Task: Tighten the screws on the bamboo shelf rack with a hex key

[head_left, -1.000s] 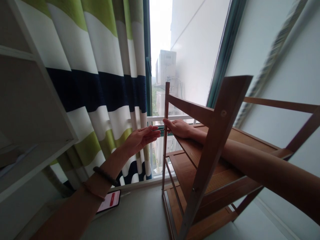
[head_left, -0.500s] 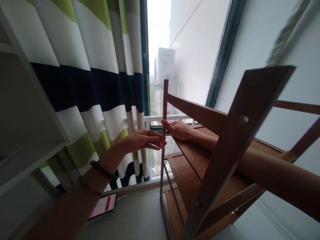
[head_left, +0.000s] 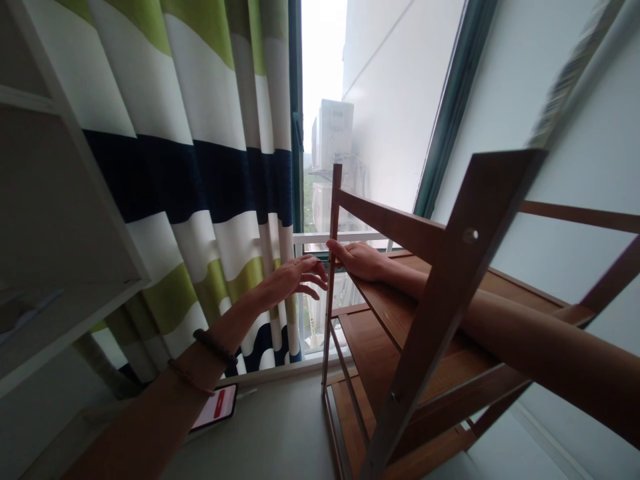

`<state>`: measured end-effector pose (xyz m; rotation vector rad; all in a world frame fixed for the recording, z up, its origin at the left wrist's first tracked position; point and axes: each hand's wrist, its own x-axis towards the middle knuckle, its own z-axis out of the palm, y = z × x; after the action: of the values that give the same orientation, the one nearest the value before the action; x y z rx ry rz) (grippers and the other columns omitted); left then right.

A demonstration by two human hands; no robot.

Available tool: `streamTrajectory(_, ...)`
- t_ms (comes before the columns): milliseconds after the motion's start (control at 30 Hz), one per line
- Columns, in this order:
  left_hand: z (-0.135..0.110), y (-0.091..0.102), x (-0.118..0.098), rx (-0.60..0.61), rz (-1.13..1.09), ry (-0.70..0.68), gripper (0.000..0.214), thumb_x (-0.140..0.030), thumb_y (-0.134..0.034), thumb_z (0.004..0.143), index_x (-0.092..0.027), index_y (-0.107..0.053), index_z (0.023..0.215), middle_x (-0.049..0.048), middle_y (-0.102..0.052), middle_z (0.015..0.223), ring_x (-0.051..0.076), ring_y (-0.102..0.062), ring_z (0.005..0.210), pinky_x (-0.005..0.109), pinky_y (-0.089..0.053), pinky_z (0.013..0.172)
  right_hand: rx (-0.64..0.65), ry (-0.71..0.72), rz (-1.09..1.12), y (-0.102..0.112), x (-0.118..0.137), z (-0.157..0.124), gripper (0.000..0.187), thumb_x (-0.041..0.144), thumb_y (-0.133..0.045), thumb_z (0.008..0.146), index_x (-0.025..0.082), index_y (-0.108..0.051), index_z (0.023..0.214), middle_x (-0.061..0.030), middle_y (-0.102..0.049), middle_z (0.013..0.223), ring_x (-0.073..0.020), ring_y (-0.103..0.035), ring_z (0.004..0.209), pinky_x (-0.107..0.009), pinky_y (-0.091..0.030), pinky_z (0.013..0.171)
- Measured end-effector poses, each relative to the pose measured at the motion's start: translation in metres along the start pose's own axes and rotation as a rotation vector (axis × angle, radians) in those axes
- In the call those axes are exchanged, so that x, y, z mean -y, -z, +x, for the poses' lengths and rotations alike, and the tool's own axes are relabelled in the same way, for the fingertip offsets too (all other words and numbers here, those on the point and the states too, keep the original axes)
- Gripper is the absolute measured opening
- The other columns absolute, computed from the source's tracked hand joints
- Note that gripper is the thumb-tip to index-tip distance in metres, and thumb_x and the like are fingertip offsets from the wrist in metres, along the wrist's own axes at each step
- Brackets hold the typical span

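Observation:
A brown wooden shelf rack (head_left: pixel 445 280) with several tiers stands before me, its slim far post (head_left: pixel 334 220) rising by the window. My right hand (head_left: pixel 360 260) reaches between the rack's boards and is closed around that post, thumb on the near face. Left of the post, my left hand (head_left: pixel 297 273) pinches a thin dark rod (head_left: pixel 323 261), which looks like a hex key, between thumb and forefinger. The rod's end meets the post at the right hand's height; its tip is too small to make out. The other left fingers are loosely curled.
A phone (head_left: pixel 217 407) with a lit screen lies below my left forearm. White shelving (head_left: pixel 100 193) stands at the left, beside a striped curtain (head_left: pixel 220 180). Behind the rack is a window (head_left: pixel 390 100) with a white rail (head_left: pixel 313 238). The rack's near post (head_left: pixel 450 287) crosses before my right forearm.
My left hand has turned and its fingers have curled more around the rod. My right hand keeps its hold on the post. The view has shifted slightly.

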<state>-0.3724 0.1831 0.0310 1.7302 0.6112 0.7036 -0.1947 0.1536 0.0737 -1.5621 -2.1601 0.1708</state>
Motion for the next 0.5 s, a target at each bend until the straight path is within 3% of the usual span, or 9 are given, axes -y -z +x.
streamTrajectory(133,0.002,0.001,0.003,-0.032,0.301,-0.057,0.024,-0.029,-0.031,0.088,-0.015,-0.051,0.091,0.0058,-0.057,0.083,0.017,-0.060,0.075,0.032,-0.052,0.062,0.007,0.007,0.010,0.001,0.001,0.000,0.067,0.059,-0.020,0.087,0.015,-0.067,0.069,-0.0060,-0.067,0.072,-0.0178,-0.062,0.074,-0.026,-0.045,0.069)
streamTrajectory(333,-0.002,0.005,0.002,-0.179,1.111,-0.315,0.028,-0.020,-0.031,0.087,-0.013,-0.054,0.100,0.0066,-0.058,0.080,0.014,-0.055,0.062,0.030,-0.047,0.057,0.026,0.029,-0.009,-0.001,-0.002,0.002,0.063,0.052,-0.020,0.091,0.015,-0.067,0.070,-0.0061,-0.068,0.074,-0.0186,-0.062,0.075,-0.027,-0.045,0.071)
streamTrajectory(400,-0.002,0.003,0.001,-0.178,1.146,-0.349,0.030,-0.022,-0.030,0.088,-0.014,-0.054,0.103,0.0077,-0.060,0.084,0.014,-0.055,0.063,0.029,-0.047,0.057,0.025,0.020,-0.004,0.000,0.000,0.002,0.063,0.050,-0.019,0.091,0.015,-0.067,0.071,-0.0060,-0.068,0.074,-0.0187,-0.062,0.076,-0.027,-0.044,0.073)
streamTrajectory(500,0.002,-0.005,0.000,-0.223,1.016,-0.344,0.033,-0.029,-0.026,0.090,-0.015,-0.055,0.097,0.0069,-0.061,0.083,0.014,-0.056,0.066,0.027,-0.046,0.059,0.023,-0.006,-0.002,0.001,0.004,0.000,0.061,0.049,-0.021,0.092,0.015,-0.068,0.073,-0.0060,-0.068,0.076,-0.0189,-0.062,0.079,-0.028,-0.044,0.073)
